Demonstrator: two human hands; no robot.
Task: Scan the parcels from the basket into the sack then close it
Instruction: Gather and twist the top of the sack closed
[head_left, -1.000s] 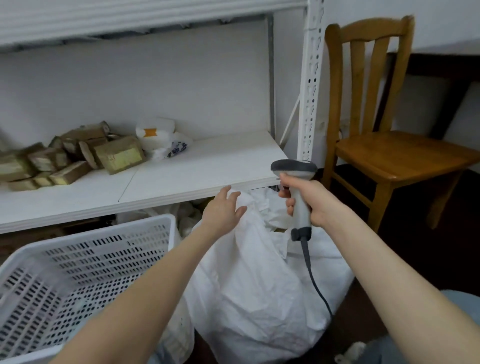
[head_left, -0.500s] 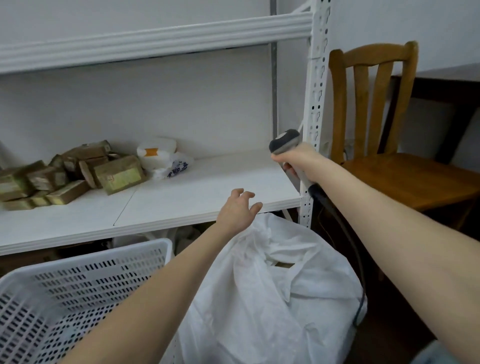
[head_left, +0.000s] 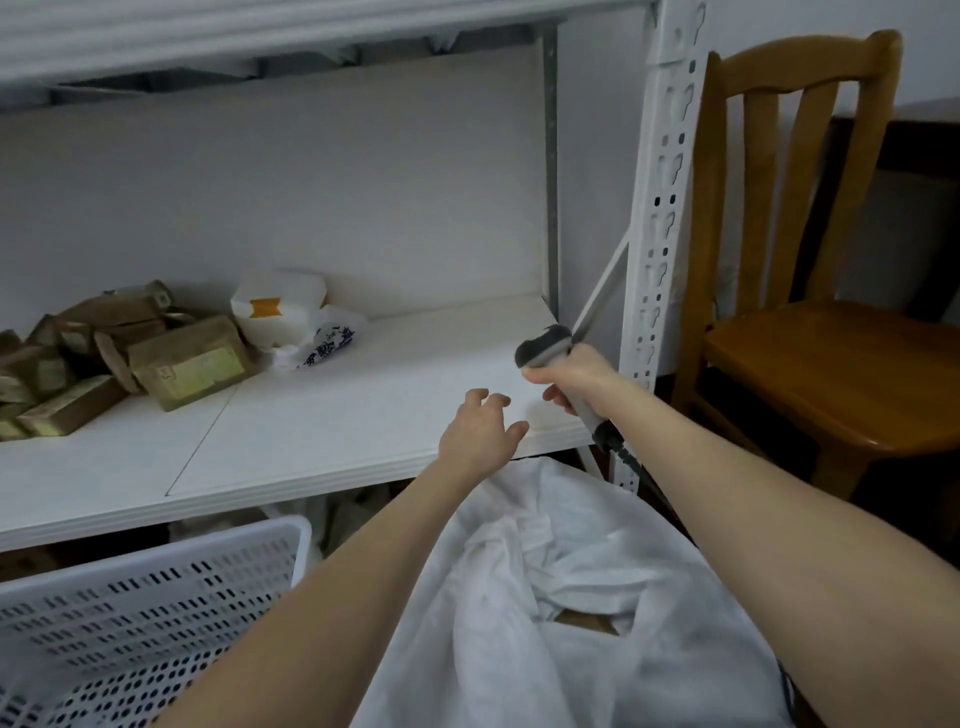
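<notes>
your right hand (head_left: 571, 379) is clamped round the grip of the scanner (head_left: 545, 348), holding it just above the right end of the shelf (head_left: 363, 415), with the scanner's head tipped toward the shelf's back wall. its cable (head_left: 628, 460) drops from the grip past the shelf's front edge. that pose reads as parking the scanner on the shelf, which would free both hands for closing.

your left hand (head_left: 478, 431) hovers over the shelf's front edge, fingers spread and loosely curved, gripping nothing. it looks ready to steady the scanner or drop to the sack.

the sack (head_left: 519, 623) sits below the shelf's front edge, toward its right end. its mouth is slack and not yet gathered, and a brown parcel (head_left: 584, 621) shows in the opening. the basket (head_left: 156, 597) sits below the shelf's front edge to the left. the part of its inside you can see holds no parcel, though your left arm hides some of it. so scanning looks finished and closing is what remains.

a pile of brown boxes (head_left: 187, 364) lies on the shelf's left end, with a white packet (head_left: 280, 306) beside it toward the middle. they're up on the shelf rather than in the basket, so they're probably not part of this job.

lay the scanner well back from the shelf's front edge, since the hanging cable could drag it off.
</notes>
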